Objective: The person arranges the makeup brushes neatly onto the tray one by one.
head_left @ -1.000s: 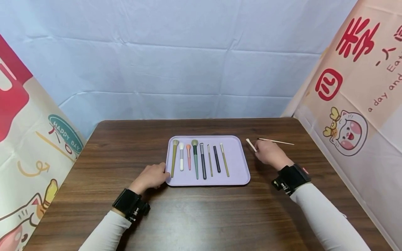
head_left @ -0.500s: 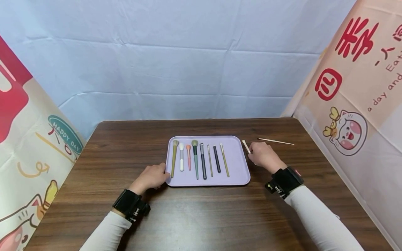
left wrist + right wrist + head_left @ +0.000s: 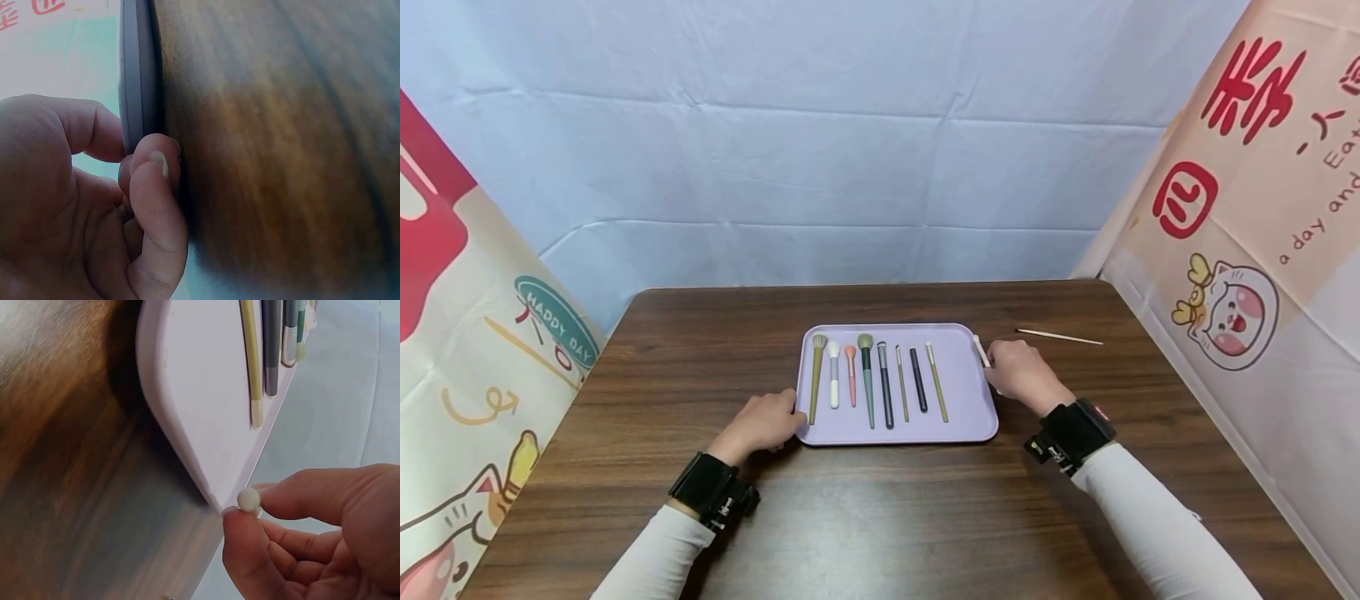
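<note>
My left hand [image 3: 765, 421] grips the left edge of a lilac tray [image 3: 970, 421] near its front corner. In the left wrist view the thumb and curled fingers hold the tray's rim [image 3: 139, 75]. Over the tray's right edge, my right hand [image 3: 1026, 377] pinches a small cream makeup brush [image 3: 981, 351], its head pointing away. The round end of its handle [image 3: 249, 499] shows between thumb and finger in the right wrist view. Several makeup brushes lie side by side on the tray, from a wide olive one [image 3: 816, 379] at left to a thin olive one [image 3: 937, 383] at right.
A thin pale brush [image 3: 1060, 337] lies on the brown wooden table [image 3: 880, 517], right of the tray and behind my right hand. A light blue cloth [image 3: 850, 167] hangs behind the table, with printed cloths at both sides.
My right hand has moved left with the cream brush, from the table beside the tray to the tray's right edge. My left hand and the tray stay in place.
</note>
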A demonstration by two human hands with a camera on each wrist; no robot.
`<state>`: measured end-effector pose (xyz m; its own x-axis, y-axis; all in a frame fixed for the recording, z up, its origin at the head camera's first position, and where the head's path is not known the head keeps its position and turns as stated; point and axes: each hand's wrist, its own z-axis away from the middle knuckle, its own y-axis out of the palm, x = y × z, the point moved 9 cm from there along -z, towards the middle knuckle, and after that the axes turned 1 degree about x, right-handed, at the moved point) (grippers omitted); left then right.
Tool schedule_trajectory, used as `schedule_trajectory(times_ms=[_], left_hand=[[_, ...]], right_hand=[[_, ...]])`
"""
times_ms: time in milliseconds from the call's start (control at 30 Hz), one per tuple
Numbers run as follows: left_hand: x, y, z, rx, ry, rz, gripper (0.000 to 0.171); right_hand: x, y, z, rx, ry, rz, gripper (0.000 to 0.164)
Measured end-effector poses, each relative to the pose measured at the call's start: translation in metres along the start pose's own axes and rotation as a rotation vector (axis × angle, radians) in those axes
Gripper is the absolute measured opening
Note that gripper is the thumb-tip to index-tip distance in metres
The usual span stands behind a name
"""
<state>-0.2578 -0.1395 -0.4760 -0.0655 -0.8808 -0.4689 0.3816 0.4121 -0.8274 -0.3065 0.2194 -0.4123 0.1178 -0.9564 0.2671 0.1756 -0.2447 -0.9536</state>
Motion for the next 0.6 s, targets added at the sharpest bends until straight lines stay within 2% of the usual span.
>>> schedule_trajectory(times_ms=[167,400,500,600], left_hand=[[0.000,0.000,0.000,-0.004,0.001,0.003,0.022],[-0.001,0.000,-0.002,-0.019,0.021,-0.039,0.018],[-0.001,0.000,-0.002,-0.021,0.021,-0.038,0.018],[-0.001,0.000,-0.002,-0.018,0.018,-0.035,0.019]], right_hand=[[0.007,0.002,0.001,0.011,-0.002,-0.024,0.015],[0.015,0.007,0.001,0.006,-0.004,-0.022,0.032],[0.017,0.009,0.001,0.004,0.012,-0.030,0.029],[0.019,0.012,0.000,0.015,0.027,-0.038,0.020]])
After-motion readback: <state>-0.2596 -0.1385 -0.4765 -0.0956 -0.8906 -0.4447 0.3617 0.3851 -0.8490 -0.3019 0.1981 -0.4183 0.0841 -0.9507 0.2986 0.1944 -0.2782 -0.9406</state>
